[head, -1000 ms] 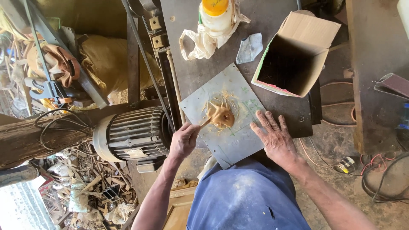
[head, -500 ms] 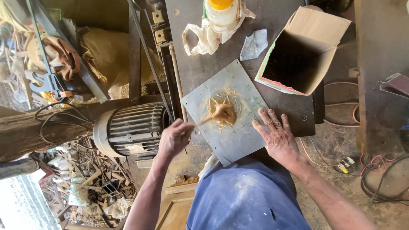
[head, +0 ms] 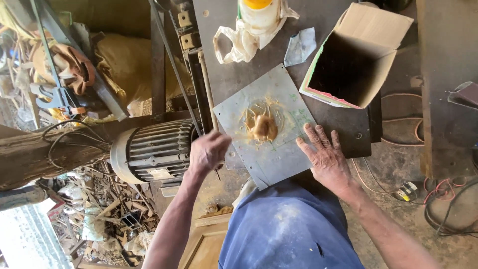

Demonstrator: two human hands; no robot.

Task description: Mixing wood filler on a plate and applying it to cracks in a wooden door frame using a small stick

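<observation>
A grey metal sheet (head: pixel 271 154) lies on the dark workbench (head: pixel 229 74) with a blob of tan paste (head: pixel 262 127) smeared in its middle. My right hand (head: pixel 326 157) rests flat on the sheet's right part, fingers spread, holding nothing. My left hand (head: pixel 209 152) is a closed fist at the sheet's left edge, off the paste. A thin dark tip pokes out under the fist; the rest of the small stick is hidden in it.
An open cardboard box (head: pixel 348 65) stands right of the sheet. Behind it are a plastic bottle in a white bag (head: pixel 256 20) and a pale scrap (head: pixel 301 45). A grey electric motor (head: pixel 154 152) and a log (head: pixel 30 157) sit left; cables (head: pixel 448 199) lie on the right floor.
My left hand has pulled back from the paste to the sheet's left edge, taking the stick out of the blob. My right hand has stayed flat on the sheet.
</observation>
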